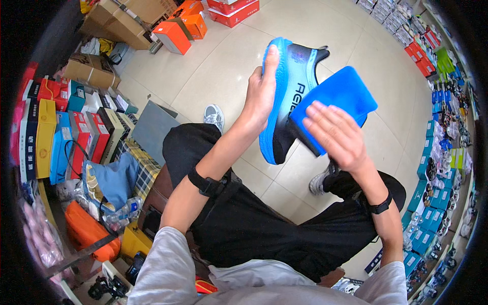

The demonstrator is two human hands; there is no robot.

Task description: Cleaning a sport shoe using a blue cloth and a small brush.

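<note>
My left hand [263, 91] grips a light-blue and black sports shoe [299, 72] by its thick bright-blue sole, the thumb lying along the sole. The shoe is held on its side above the floor, with black lettering on its upper. My right hand [335, 133] is slightly blurred and holds a blue flat pad or cloth [347, 95] with a dark lower edge. Its fingers are spread over the top face, and the thumb is hidden. The pad overlaps part of the shoe's upper and lettering; whether they touch I cannot tell.
Shoe boxes [80, 137] and a blue fabric bag [114, 179] crowd my left. Cardboard cartons [129, 19] and orange boxes [173, 36] stand on the tiled floor [213, 65] ahead. Shelves of teal boxes [431, 213] and wrapped shoes line my right.
</note>
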